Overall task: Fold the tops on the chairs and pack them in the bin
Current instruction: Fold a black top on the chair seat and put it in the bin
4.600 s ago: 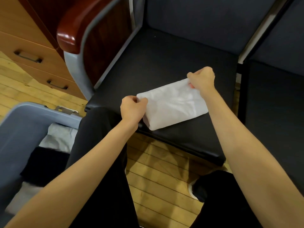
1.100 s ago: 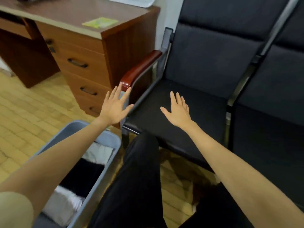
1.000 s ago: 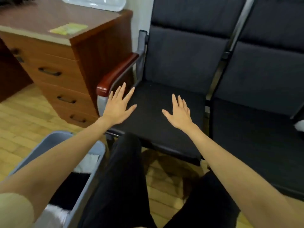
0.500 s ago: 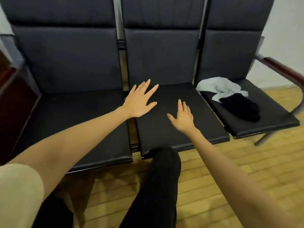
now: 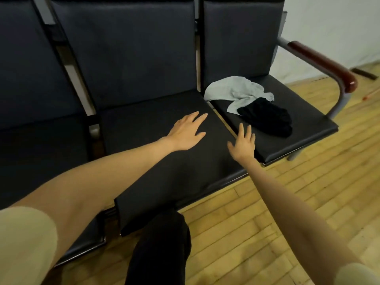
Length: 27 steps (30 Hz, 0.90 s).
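Two crumpled tops lie on the rightmost chair seat (image 5: 304, 122): a light grey top (image 5: 232, 91) at the back and a black top (image 5: 267, 118) partly over its front edge. My left hand (image 5: 187, 131) hovers with straight, spread fingers over the middle seat (image 5: 156, 128), holding nothing. My right hand (image 5: 242, 144) is also flat and empty, at the gap between the middle and right seats, a short way in front of the black top. The bin is out of view.
Three dark chairs stand joined in a row with tall backrests. A red-brown armrest (image 5: 322, 62) on a grey metal frame closes the right end. Wooden plank floor (image 5: 267, 212) lies in front. My dark-trousered knee (image 5: 162, 243) is at the bottom centre.
The folded white top left the chair and my hands emptied. My view swung right from the desk and bin to the chair row, and both flat hands moved closer to the two tops.
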Each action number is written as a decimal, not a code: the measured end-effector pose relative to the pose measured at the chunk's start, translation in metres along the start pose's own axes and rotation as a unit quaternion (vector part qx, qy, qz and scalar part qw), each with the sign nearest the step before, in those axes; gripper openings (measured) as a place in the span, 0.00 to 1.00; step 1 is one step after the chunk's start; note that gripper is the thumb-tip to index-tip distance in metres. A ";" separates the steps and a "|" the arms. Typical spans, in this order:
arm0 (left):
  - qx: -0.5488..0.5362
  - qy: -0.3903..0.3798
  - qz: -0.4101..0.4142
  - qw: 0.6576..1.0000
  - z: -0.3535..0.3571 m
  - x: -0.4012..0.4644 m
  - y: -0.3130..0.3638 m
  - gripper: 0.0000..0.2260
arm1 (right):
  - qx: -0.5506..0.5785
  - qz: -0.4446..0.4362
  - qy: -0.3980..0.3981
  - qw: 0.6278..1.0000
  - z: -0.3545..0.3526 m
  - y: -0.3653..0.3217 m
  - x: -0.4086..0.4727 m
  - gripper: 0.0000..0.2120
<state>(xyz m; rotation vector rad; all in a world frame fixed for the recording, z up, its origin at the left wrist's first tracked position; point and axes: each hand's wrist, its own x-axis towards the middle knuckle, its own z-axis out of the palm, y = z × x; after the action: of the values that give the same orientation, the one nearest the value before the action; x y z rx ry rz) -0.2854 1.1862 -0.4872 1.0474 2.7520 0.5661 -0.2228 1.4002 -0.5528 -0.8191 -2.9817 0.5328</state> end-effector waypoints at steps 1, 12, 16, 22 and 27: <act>-0.002 0.001 0.006 1.000 0.005 0.013 0.003 0.29 | -0.007 0.014 0.010 1.000 -0.003 0.009 0.015 0.38; 0.012 -0.027 0.030 0.999 0.050 0.108 0.013 0.28 | -0.033 0.116 -0.033 0.992 -0.008 0.106 0.132 0.28; 0.003 -0.021 0.028 0.999 0.058 0.118 0.021 0.28 | -0.112 0.073 0.054 0.990 -0.009 0.114 0.131 0.21; -0.013 -0.036 0.036 0.999 0.059 0.114 0.043 0.28 | 0.052 0.158 0.084 0.982 -0.024 0.107 0.118 0.14; -0.031 -0.039 0.048 0.998 0.041 0.109 0.062 0.27 | 0.393 0.198 0.247 0.863 -0.074 0.093 0.108 0.07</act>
<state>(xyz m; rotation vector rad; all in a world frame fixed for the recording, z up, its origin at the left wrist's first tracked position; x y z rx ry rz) -0.3186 1.3130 -0.5004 1.1660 2.6117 0.6048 -0.2631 1.5529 -0.5223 -1.2041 -1.8566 1.2070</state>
